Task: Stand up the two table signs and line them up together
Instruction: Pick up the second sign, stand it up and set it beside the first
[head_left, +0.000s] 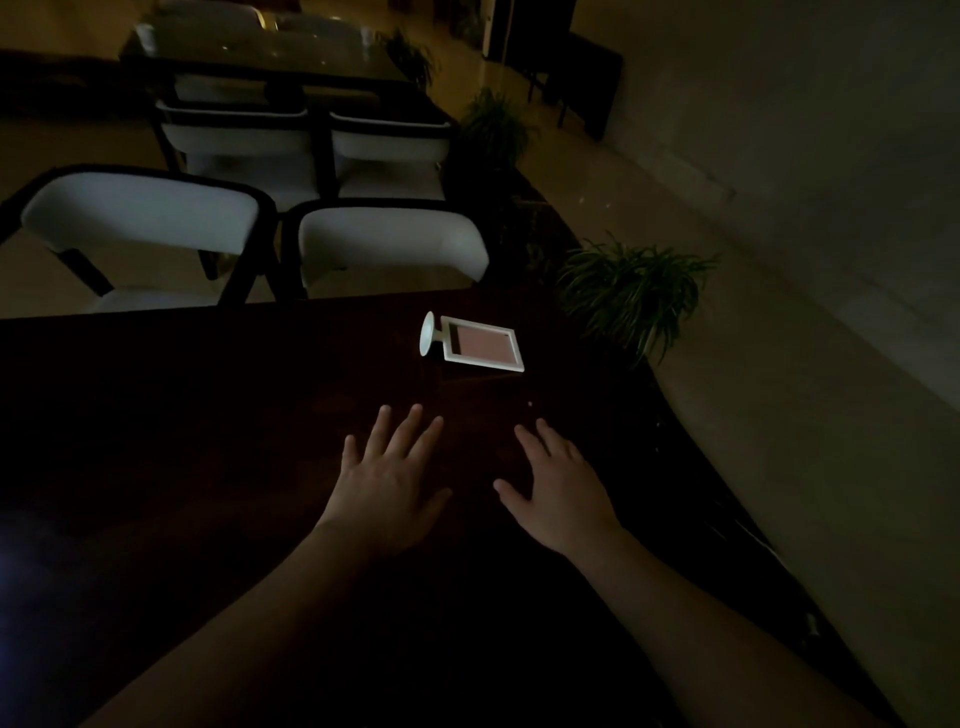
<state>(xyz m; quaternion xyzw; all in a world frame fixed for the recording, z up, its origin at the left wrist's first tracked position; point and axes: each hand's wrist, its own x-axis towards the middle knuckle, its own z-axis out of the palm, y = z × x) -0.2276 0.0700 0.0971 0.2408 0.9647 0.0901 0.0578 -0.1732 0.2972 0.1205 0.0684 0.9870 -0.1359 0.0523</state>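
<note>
One white-framed table sign (482, 347) with a pinkish card lies flat on the dark table (208, 415), its round base pointing left. I can see only this one sign in the dim light. My left hand (387, 486) hovers over the table below and left of the sign, palm down, fingers spread, holding nothing. My right hand (563, 486) is beside it, below the sign, also palm down with fingers apart and nothing in it. Both hands are apart from the sign.
Two white-backed chairs (392, 244) stand at the table's far edge, with more chairs and another table (270, 57) behind. Potted plants (631, 291) line the table's right side. The table's right edge runs diagonally toward the lower right.
</note>
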